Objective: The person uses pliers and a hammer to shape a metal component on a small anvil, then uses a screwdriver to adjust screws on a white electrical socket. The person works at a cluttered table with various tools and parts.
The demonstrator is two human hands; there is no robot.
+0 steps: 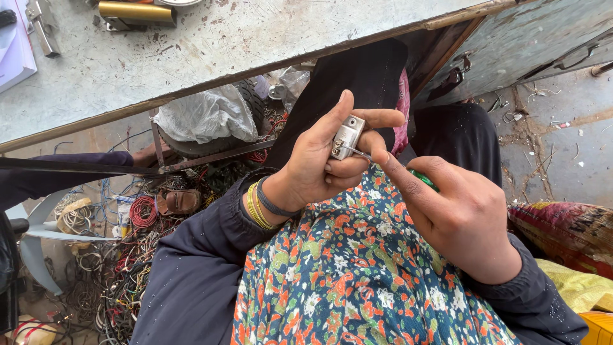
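My left hand (325, 156) grips a small silver metal block (345, 136), a lock-like part with holes in its face, between thumb and fingers. My right hand (456, 214) holds a thin screwdriver with a green handle (423, 180). Its metal shaft (357, 153) reaches to the lower face of the block. Both hands hover over my lap, which is covered in floral cloth (351, 268). Yellow and grey bangles sit on my left wrist (263, 206).
A worn grey workbench (211, 45) spans the top, with a brass tube (136, 11) and metal parts on it. Tangled wires (128, 255) and a white bag (205, 115) lie beneath at left. A dark sleeve of another person (57, 169) enters from the left. Colourful sacks (568, 236) lie at right.
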